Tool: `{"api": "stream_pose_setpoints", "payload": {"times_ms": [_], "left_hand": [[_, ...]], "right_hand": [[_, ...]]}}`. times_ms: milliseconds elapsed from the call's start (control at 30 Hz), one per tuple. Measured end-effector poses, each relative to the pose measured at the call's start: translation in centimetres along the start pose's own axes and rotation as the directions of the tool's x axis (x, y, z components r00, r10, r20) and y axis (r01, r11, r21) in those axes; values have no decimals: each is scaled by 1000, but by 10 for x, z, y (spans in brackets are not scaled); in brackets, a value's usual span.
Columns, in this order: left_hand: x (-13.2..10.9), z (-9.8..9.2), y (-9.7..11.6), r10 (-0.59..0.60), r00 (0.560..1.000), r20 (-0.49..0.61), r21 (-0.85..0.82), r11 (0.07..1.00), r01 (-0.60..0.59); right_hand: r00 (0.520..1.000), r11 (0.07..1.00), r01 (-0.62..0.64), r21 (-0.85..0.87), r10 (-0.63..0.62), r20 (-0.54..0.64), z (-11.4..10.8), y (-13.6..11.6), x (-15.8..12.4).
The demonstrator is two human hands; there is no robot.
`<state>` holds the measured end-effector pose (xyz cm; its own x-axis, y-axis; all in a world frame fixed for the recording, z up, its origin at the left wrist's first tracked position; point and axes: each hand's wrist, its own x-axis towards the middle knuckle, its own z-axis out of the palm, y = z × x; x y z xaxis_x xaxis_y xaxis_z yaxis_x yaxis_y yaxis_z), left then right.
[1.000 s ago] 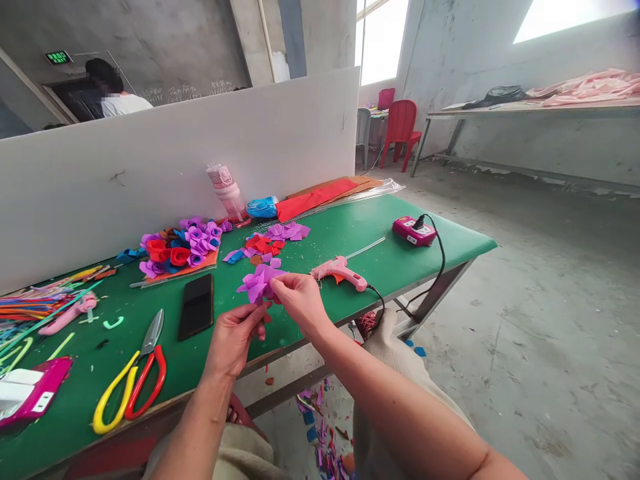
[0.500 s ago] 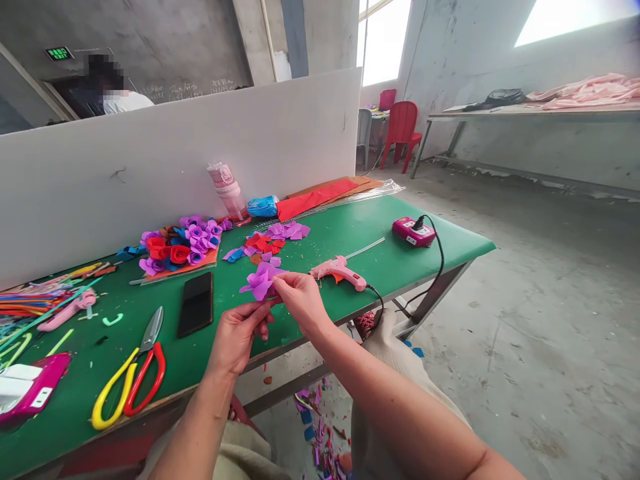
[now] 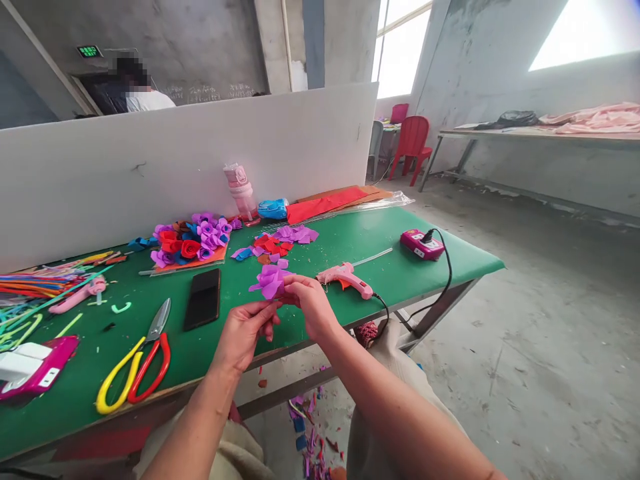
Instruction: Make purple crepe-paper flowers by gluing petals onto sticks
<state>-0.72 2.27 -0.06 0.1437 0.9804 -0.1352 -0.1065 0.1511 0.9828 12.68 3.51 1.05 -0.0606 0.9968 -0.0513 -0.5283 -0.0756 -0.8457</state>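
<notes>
A purple paper flower (image 3: pixel 270 281) is held up between my two hands over the near edge of the table. My left hand (image 3: pixel 250 328) pinches it from below, with thumb and forefinger closed at its base. At the flower's right side, the fingers of my right hand (image 3: pixel 311 300) close on a petal. A pink glue gun (image 3: pixel 346 277) lies just beyond my right hand. Behind the flower are loose purple, red and blue paper petals (image 3: pixel 295 235). Finished paper flowers (image 3: pixel 193 240) sit in a cluster at the back left.
On the green table (image 3: pixel 240 373) lie scissors (image 3: pixel 159 323), a black phone (image 3: pixel 203 300) and a second glue gun (image 3: pixel 80 295). A pink bottle (image 3: pixel 241 193) stands by the white partition (image 3: pixel 165 167). A power strip (image 3: pixel 421 244) with a cord is at the right.
The view has shifted slightly, moving everything a little in the frame. My right fingers have shifted a little along the flower's edge; both hands still hold it.
</notes>
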Motion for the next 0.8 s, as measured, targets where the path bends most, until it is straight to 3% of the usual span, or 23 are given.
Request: {"api": "stream_pose_setpoints", "payload": {"times_ms": [233, 633, 800], "left_hand": [[-3, 1, 4, -8, 1000, -16, -26, 1000, 8], [-5, 0, -4, 28, 996, -90, -2, 1000, -29], [-9, -1, 0, 41, 995, -88, -10, 999, -42]], "right_hand": [[999, 999, -22, -34, 23, 39, 3, 6, -1], [992, 978, 114, -177, -103, 68, 4, 22, 4], [992, 982, 102, -160, -87, 97, 3, 25, 4]]}}
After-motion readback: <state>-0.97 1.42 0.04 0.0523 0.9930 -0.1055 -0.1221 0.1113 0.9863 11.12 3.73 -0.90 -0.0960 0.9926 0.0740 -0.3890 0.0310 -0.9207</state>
